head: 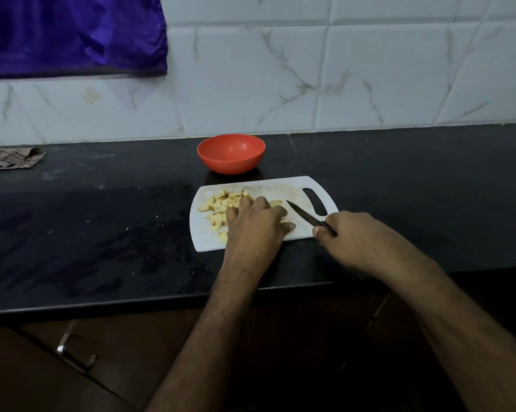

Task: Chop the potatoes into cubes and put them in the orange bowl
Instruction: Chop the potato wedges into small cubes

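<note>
A white cutting board [292,188] lies on the black counter. Several yellow potato cubes [221,203] are heaped on its left half. My left hand [255,223] rests palm-down on the board, fingers pressing on a potato piece [276,203] that is mostly hidden under them. My right hand [344,230] grips the dark handle of a small knife [302,214], whose blade points up-left over the board, just right of the left hand. The orange bowl [231,154] stands behind the board near the wall; nothing shows inside it.
A checked cloth [10,160] lies at the counter's far left. A purple fabric [72,34] hangs on the tiled wall above it. The counter's front edge [161,303] runs below my forearms, with a drawer handle [72,352] underneath.
</note>
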